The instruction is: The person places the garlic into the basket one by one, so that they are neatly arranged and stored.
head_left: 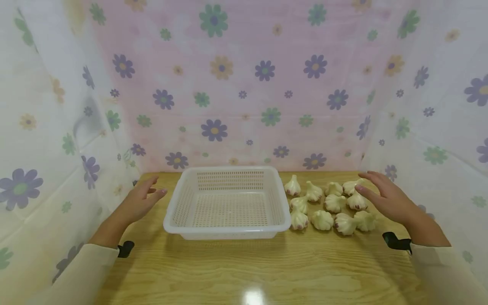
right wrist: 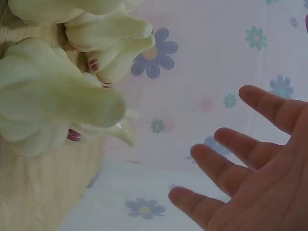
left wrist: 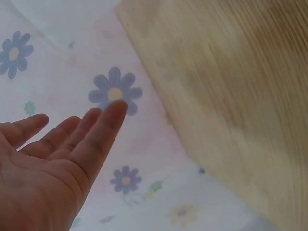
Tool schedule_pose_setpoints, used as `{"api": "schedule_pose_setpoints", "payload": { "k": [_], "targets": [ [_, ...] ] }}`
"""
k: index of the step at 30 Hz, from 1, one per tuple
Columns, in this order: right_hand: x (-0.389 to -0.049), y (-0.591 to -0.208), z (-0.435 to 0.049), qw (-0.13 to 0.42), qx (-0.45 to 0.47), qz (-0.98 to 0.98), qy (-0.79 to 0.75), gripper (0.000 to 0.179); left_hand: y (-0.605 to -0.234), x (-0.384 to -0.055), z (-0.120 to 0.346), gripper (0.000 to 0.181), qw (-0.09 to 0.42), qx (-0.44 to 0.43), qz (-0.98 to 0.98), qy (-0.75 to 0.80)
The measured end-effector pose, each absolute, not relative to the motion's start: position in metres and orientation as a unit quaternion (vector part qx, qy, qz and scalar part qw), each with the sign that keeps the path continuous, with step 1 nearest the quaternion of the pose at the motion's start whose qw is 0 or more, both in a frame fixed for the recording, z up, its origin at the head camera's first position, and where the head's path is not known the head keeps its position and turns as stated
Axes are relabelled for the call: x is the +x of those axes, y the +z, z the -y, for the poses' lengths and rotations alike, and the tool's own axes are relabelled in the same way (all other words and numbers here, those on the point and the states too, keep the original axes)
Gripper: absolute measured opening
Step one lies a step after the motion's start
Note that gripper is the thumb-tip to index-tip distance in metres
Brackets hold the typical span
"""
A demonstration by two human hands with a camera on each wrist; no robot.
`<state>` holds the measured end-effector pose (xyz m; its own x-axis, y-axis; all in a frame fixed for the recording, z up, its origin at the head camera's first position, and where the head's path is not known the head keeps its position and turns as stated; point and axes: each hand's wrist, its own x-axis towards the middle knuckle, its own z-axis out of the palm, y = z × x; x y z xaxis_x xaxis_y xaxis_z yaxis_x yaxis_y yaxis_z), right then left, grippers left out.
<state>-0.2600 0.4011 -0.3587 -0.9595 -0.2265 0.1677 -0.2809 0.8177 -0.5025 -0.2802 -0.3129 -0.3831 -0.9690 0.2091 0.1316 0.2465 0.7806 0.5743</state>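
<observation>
My left hand (head_left: 139, 201) hovers to the left of a white plastic basket (head_left: 227, 232), holding nothing. In the left wrist view its fingers (left wrist: 98, 137) are extended and spread a little. The basket has slotted walls and a slotted floor, with nothing inside. Right of it lie several garlic bulbs (head_left: 322, 220), whitish with purple marks near the root ends. My right hand (head_left: 392, 199) is over the right edge of this group, its thumb overlapping a garlic bulb (head_left: 357, 201) in the head view. The right wrist view shows its fingers (right wrist: 221, 168) spread, apart from a large near bulb (right wrist: 43, 96).
A wooden table (head_left: 244, 267) carries the basket and garlic. Flower-printed cloth (head_left: 244, 84) stands behind it and along both sides. Dark straps (head_left: 396, 242) sit on both wrists at the sleeve cuffs.
</observation>
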Motion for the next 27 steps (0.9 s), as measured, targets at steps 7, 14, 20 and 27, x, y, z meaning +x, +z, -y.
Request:
{"api": "schedule_pose_setpoints", "payload": {
  "k": [7,14,20,27],
  "targets": [
    [-0.254,-0.378,-0.420,0.086,0.125,0.925,0.350,0.060,-0.407,-0.289,0.296,0.087,0.020,-0.112,0.889,-0.444],
    [-0.250,-0.412,-0.443,0.131,0.128,0.880,0.439,0.049,-0.421,-0.297,0.277,0.085,0.014,-0.094,0.833,-0.545],
    [-0.251,-0.434,-0.457,0.068,0.196,0.757,0.620,0.043,-0.423,-0.302,0.268,0.084,0.016,-0.088,0.820,-0.566],
    [-0.249,-0.453,-0.475,-0.069,0.225,0.633,0.738,0.047,-0.426,-0.305,0.265,0.072,-0.011,-0.111,0.778,-0.619]
  ]
}}
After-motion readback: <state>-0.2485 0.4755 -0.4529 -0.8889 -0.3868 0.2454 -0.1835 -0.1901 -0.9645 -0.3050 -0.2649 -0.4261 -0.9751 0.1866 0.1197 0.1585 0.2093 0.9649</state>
